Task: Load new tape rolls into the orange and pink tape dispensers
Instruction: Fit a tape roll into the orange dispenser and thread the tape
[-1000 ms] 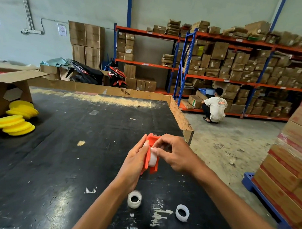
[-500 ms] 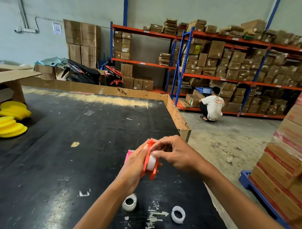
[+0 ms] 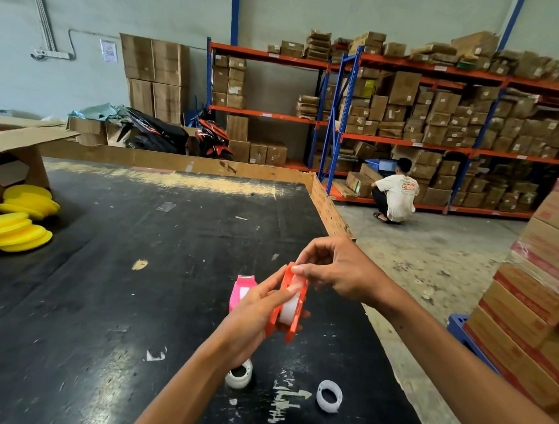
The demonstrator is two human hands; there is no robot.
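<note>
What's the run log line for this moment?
left hand: holds orange dispenser | right hand: fingers at its top | pink dispenser: on table

You're holding an orange dispenser (image 3: 288,302) with a white roll (image 3: 290,308) inside — a pink dispenser (image 3: 241,289) beside it, over a black desk (image 3: 111,269) flecked white; yellow pads (image 3: 18,221) lie far left.

The orange dispenser (image 3: 288,302) looks like smooth, bright plastic, as does the pink dispenser (image 3: 241,291) beside it. The tape roll (image 3: 290,305) inside the orange one is milky and translucent, like the two loose rolls (image 3: 329,395) on the worktop (image 3: 143,270). That worktop is black, scuffed, faintly shiny, edged with rough chipboard. The yellow pads (image 3: 17,231) look matt and foamy.
</note>
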